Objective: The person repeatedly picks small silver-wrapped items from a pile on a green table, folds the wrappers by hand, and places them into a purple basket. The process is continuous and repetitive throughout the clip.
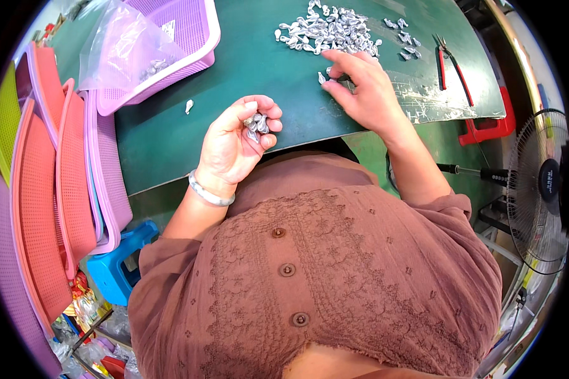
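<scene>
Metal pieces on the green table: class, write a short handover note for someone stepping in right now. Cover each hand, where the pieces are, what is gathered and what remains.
Left hand: cupped palm up above the table's near edge, closed loosely around a few metal pieces.
Right hand: fingers down on the green table, touching loose pieces at the near edge of the pile.
Done: a small handful gathered in the left hand.
Left: most of the pile; one stray piece near the purple basket. Pliers lie at the far right.

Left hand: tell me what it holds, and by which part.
The left hand cups a small cluster of silvery metal pieces in its curled fingers, pinned by the thumb; the exact part gripped cannot be told.
</scene>
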Motion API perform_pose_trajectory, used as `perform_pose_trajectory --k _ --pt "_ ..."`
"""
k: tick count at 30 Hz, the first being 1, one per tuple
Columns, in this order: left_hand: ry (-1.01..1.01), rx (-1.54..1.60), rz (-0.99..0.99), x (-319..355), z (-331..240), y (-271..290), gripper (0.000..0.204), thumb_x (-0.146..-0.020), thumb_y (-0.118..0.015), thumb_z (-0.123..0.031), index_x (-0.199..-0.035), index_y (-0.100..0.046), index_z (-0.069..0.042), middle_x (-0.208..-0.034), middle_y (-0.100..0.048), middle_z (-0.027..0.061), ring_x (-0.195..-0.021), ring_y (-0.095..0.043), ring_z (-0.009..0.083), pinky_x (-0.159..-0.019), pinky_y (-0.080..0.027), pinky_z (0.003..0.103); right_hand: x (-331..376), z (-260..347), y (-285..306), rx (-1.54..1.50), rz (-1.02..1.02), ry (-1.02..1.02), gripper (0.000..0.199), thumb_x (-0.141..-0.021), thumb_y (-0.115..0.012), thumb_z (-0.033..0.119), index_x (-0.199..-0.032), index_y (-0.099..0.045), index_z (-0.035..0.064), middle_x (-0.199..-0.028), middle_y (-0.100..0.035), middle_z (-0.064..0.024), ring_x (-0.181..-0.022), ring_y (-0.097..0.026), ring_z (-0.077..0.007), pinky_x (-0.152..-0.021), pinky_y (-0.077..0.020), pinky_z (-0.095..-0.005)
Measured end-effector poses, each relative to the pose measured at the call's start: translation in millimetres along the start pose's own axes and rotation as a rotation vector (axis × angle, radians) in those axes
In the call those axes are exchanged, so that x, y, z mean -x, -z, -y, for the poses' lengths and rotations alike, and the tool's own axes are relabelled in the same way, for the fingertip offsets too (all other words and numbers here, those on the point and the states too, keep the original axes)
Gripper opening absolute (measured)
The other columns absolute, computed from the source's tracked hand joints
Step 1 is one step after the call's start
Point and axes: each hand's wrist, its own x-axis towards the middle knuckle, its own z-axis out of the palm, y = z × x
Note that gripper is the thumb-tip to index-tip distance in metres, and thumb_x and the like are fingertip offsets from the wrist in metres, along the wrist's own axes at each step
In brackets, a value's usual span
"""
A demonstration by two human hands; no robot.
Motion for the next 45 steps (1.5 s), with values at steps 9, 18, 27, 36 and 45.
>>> perform_pose_trajectory --k 9,18,27,36,45 --pt "0.020 -0.065 -0.018 1 0 -3 0.013 -0.085 -0.052 -0.013 -0.088 -0.055 -0.001 -0.080 -0.052 0.0076 -0.066 -0.048 0.0137 -0.050 -0.039 0.021 -3 0 -18 0.112 -0.008 0.046 0.039 -0.070 -0.059 0.006 -0.109 -0.053 0.0052 -0.085 -0.059 -0.0076 -0.083 -0.052 -0.0251 -0.077 -0.0382 -0.0372" --pt "0.003 -0.100 -0.030 2 1 -6 0.014 -0.086 -0.052 -0.013 -0.091 -0.055 0.000 -0.078 -0.053 0.0067 -0.065 -0.049 0.0131 -0.050 -0.039 0.020 -5 2 -17 0.114 -0.002 0.053 0.040 -0.070 -0.057 0.003 -0.110 -0.053 0.0049 -0.084 -0.059 -0.0072 -0.083 -0.051 -0.0246 -0.077 -0.0381 -0.0369" --pt "-0.018 -0.161 -0.036 6 -2 -16 0.015 -0.086 -0.051 -0.012 -0.093 -0.056 0.001 -0.075 -0.055 0.0050 -0.063 -0.050 0.0107 -0.050 -0.038 0.019 -8 22 -21 -1.277 0.132 -0.339 0.045 -0.078 -0.058 -0.004 -0.121 -0.045 0.0009 -0.090 -0.058 -0.0046 -0.085 -0.055 -0.0107 -0.078 -0.0446 -0.0230" --pt "-0.078 -0.229 -0.013 14 -4 -26 0.014 -0.087 -0.050 -0.011 -0.092 -0.058 0.000 -0.075 -0.056 0.0040 -0.060 -0.051 0.0082 -0.048 -0.038 0.017 -6 30 -40 -1.714 0.238 -0.330 0.045 -0.079 -0.058 -0.005 -0.121 -0.043 -0.0005 -0.092 -0.059 -0.0088 -0.087 -0.058 -0.0152 -0.082 -0.0458 -0.0285" --pt "-0.106 -0.261 -0.019 15 -3 -24 0.015 -0.087 -0.049 -0.010 -0.092 -0.058 0.001 -0.074 -0.056 0.0038 -0.059 -0.050 0.0069 -0.046 -0.036 0.016 -5 30 -45 -1.707 0.272 -0.320 0.045 -0.080 -0.057 -0.002 -0.123 -0.042 -0.0001 -0.092 -0.059 -0.0079 -0.088 -0.057 -0.0148 -0.082 -0.0441 -0.0292"
